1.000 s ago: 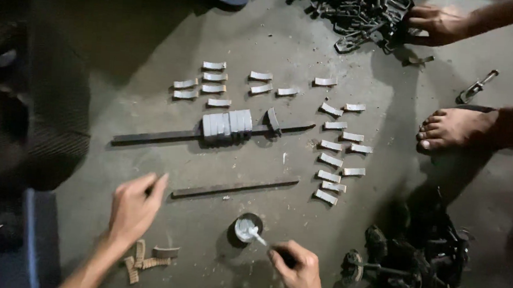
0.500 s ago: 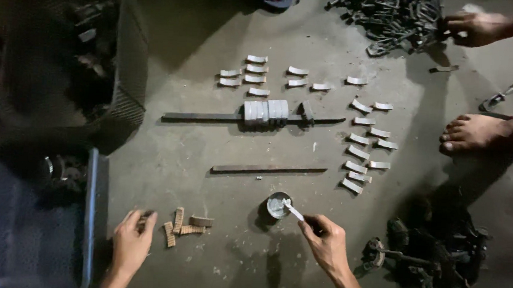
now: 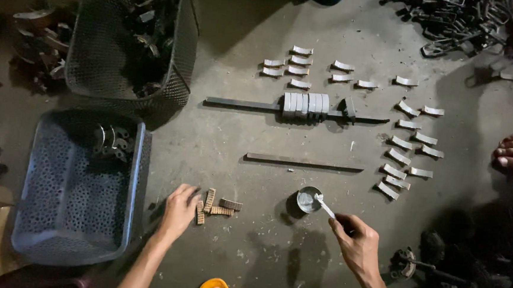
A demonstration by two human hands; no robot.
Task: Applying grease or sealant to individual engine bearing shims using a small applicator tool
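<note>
Since the earlier frame, the left hand (image 3: 179, 209) had settled on the brown ridged strips (image 3: 214, 204) near the blue basket (image 3: 76, 186), fingers loosely spread. Rightward, the right hand (image 3: 354, 242) pinched a small brush (image 3: 325, 206) dipped in the round tin (image 3: 308, 199); coating a strip seemingly called for lifting one.

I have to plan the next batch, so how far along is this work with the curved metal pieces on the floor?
Looks done: many curved pieces lie in rows, and several sit packed along the bar. In hand: the right hand holds a brush at the small tin; the left hand touches the brown strips. Left: dark parts in the mesh basket, it seems.
</note>
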